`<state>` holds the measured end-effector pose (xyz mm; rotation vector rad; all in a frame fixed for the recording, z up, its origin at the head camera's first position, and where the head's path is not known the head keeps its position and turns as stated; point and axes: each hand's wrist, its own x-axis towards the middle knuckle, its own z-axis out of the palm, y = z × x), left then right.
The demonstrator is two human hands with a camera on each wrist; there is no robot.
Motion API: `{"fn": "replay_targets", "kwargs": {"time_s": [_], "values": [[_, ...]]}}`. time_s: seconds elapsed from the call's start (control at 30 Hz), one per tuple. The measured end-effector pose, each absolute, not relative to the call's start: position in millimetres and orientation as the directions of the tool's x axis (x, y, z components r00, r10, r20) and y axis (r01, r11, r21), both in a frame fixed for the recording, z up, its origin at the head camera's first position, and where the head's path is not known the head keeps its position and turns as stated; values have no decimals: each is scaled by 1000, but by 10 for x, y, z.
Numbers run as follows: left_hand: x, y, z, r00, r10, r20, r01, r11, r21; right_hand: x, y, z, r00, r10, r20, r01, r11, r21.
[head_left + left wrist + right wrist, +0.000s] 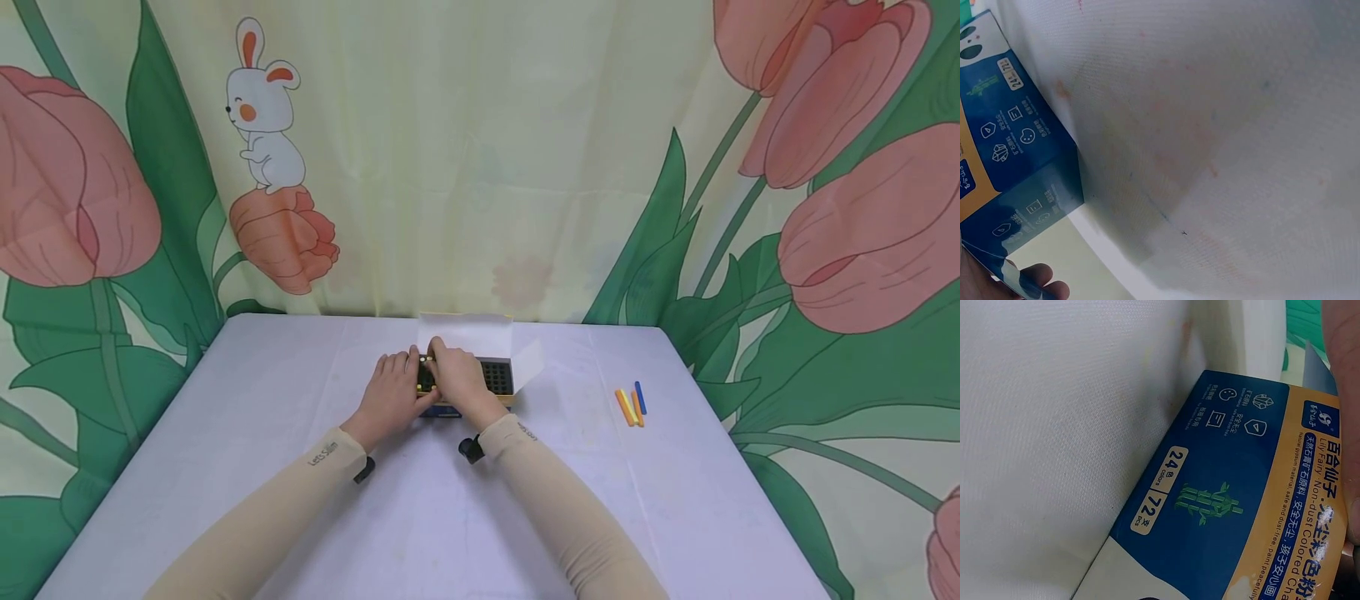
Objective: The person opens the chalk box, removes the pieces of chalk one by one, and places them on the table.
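A blue and orange box of colored chalk [448, 411] sits on the table with its white lid [472, 333] raised at the back. Inside is a black holder [497, 377] full of round holes, with a few chalk ends showing at the left. My left hand [390, 390] grips the box's left end, fingers behind its side flap in the left wrist view. Over the holder's left part, my right hand [460, 379] bends its fingers down and pinches a pale chalk stick [429, 359], mostly hidden by the fingers. The right wrist view shows the printed front panel [1210, 487] close up.
Several loose chalk sticks [628, 407], orange, yellow and blue, lie on the table's right side. A white side flap [529, 364] sticks out from the box's right end. The white-covered table [285, 367] ends at a printed curtain [450, 167].
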<state>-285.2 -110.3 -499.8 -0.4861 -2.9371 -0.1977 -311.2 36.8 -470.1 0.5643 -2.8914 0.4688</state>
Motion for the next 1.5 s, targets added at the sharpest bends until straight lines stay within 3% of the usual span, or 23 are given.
{"fn": "replay_targets", "kwargs": {"time_s": [0.5, 1.0, 1.5], "values": [[-2849, -1102, -4985, -938, 306, 162, 325, 939, 111, -3115, 364, -4709, -908, -342, 243, -400, 880, -255], [-2867, -1112, -4999, -939, 305, 159, 322, 942, 97, -3144, 363, -4618, -926, -295, 237, -367, 855, -367], [-2856, -1099, -4992, -935, 304, 183, 331, 934, 136, -3192, 423, -4527, -891, -240, 386, -396, 826, -401]]}}
